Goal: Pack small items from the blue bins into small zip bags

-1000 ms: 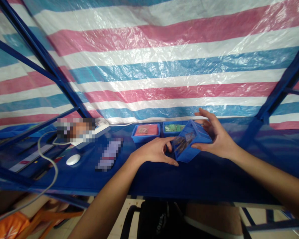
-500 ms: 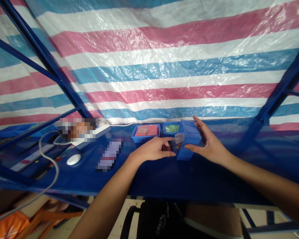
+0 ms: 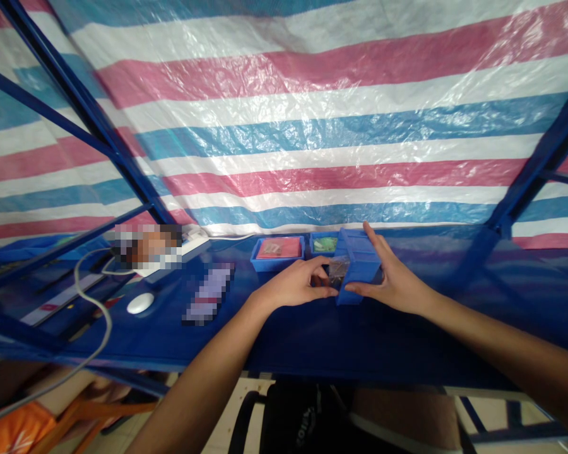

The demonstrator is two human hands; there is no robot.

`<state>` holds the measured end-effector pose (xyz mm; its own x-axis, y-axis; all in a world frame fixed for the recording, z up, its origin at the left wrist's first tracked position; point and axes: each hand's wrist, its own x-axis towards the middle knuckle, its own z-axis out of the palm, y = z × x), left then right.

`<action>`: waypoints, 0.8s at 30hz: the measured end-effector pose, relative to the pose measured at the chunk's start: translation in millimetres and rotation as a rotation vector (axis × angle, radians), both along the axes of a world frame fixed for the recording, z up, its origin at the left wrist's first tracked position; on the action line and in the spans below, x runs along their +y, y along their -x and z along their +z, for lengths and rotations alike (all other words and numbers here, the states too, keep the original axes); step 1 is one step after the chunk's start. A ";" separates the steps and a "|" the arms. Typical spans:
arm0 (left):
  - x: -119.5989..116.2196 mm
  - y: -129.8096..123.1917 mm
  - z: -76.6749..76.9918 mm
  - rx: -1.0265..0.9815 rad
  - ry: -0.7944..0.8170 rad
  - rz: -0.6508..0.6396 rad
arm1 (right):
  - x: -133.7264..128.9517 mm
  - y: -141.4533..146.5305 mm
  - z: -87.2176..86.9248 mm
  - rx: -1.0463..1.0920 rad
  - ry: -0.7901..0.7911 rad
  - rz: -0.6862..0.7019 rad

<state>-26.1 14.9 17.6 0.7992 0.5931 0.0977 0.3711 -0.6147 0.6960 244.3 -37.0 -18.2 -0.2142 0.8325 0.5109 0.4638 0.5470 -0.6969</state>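
Observation:
My right hand is closed round a small blue plastic bin, thumb on the near side and fingers on the far side. The bin is tipped on its side with its mouth toward the left. At that mouth, my left hand has thumb and fingers curled on a clear plastic packet with something dark inside. The packet sticks partly out of the bin. Behind stand two more blue bins: one holding pink packets, the other holding green packets, partly hidden by the tipped bin.
On the blue table to the left lie a white computer mouse, a blurred-out phone-like object and a white power strip. A grey cable loops past the table's left end. Blue metal posts and a striped plastic sheet stand behind.
The tipped bin and my right hand have shifted slightly left. My left hand has moved slightly right, closer to the bin's mouth, and its fingers are more curled at the packet.

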 end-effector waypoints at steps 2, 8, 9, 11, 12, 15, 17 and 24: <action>-0.3 -1.1 -1.3 -0.012 0.024 -0.014 | 0.5 0.5 -1.4 0.034 0.025 0.044; -0.1 -1.7 1.5 -0.011 0.051 -0.075 | -3.3 5.2 1.9 0.158 0.038 0.082; 0.3 -1.5 2.6 -0.016 0.040 -0.086 | -4.2 6.4 2.7 0.164 0.016 0.079; 1.3 -0.7 4.3 -0.028 0.010 -0.094 | -5.4 8.5 3.8 0.152 -0.016 0.076; 1.8 -0.2 4.8 -0.031 -0.003 -0.090 | -5.8 9.5 4.1 0.144 -0.024 0.074; 2.8 1.4 4.5 -0.019 -0.035 -0.054 | -6.0 11.9 5.0 0.115 -0.048 0.062; 3.1 2.2 3.9 0.000 -0.049 -0.034 | -6.1 13.8 6.3 0.085 -0.066 0.064; 0.8 3.5 6.1 -0.024 -0.042 -0.067 | -8.1 18.8 10.5 -0.031 -0.096 0.133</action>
<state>-29.6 15.6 23.7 0.8341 0.5332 0.1414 0.3113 -0.6666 0.6773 225.5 -45.2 -7.7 -0.3365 0.7433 0.5781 0.4036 0.6685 -0.6247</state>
